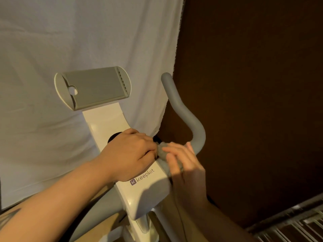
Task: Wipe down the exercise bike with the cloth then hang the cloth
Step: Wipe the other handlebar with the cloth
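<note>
The white exercise bike point(148, 187) fills the middle of the head view, with a grey tablet holder point(94, 88) on top and a grey curved right handlebar point(183, 109). A small grey cloth point(162, 151) is bunched where the handlebar meets the white stem. My left hand point(129, 154) lies on the stem, fingers curled at the cloth's left edge. My right hand point(185, 163) presses on the cloth from the right, fingers wrapped over it and the bar. A black knob point(113, 137) peeks out behind my left hand.
A white sheet point(70, 41) hangs behind the bike. A dark brown wall point(253, 84) stands to the right. A metal wire rack point(293, 226) sits at the lower right corner. The left handlebar point(97, 212) curves down below my left forearm.
</note>
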Available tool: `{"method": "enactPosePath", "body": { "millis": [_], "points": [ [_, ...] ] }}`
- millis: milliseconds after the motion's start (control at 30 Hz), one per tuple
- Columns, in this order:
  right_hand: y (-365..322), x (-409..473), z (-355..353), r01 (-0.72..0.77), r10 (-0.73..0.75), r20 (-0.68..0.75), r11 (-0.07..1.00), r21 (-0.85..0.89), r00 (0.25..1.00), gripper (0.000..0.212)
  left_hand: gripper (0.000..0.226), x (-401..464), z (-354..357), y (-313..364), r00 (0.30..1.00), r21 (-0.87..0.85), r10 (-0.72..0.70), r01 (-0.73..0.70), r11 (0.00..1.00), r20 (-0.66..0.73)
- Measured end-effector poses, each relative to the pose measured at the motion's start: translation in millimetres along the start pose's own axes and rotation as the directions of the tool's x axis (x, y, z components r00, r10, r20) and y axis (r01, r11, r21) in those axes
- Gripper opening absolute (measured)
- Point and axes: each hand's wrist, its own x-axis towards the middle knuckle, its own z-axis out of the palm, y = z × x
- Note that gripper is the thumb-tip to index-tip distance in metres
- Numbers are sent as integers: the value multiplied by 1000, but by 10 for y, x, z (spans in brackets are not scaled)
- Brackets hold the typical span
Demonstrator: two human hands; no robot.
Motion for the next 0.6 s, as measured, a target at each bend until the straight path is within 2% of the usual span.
{"method": "enactPosePath", "body": {
  "millis": [33, 100, 133, 200, 267, 333, 400, 433, 500, 600],
  "points": [
    [-1, -37, -14, 83, -83, 38, 997, 5, 996, 26, 53, 2, 4, 3, 1000, -4, -14, 14, 1000, -16],
    [214, 63, -114, 260, -250, 91, 960, -108, 964, 27, 52, 11, 2, 5, 999, -20, -33, 33, 999, -38],
    [345, 139, -159, 267, -258, 78, 954, -138, 963, 25, 51, 6, -1, 3, 998, -30, -43, 42, 999, -45],
    [465, 210, -192, 86, -88, -36, 994, -65, 995, 25, 47, -18, -8, 10, 996, -59, -63, 59, 996, -64],
    [374, 105, -103, -70, 72, -153, 997, 19, 986, 26, 42, -46, 1, 52, 990, -90, -94, 84, 992, -106],
    [290, 14, -59, -94, 99, -144, 995, 44, 985, 28, 37, -27, -30, 150, 980, -171, -160, 139, 975, -121],
    [362, 134, -99, -110, 111, -73, 994, 15, 991, 28, 28, 48, -79, 262, 976, -232, -211, 193, 953, -56],
    [432, 255, -140, -166, 167, -84, 986, 19, 982, 26, 24, 126, -96, 315, 977, -230, -215, 207, 951, -12],
    [515, 553, -221, -326, 334, -166, 942, 77, 928, 23, 21, 304, -61, 380, 971, -272, -232, 239, 932, 60],
    [449, 650, -168, -428, 470, -291, 882, 198, 833, 24, 20, 573, 89, 414, 957, -409, -266, 289, 866, 111]
  ]
}}
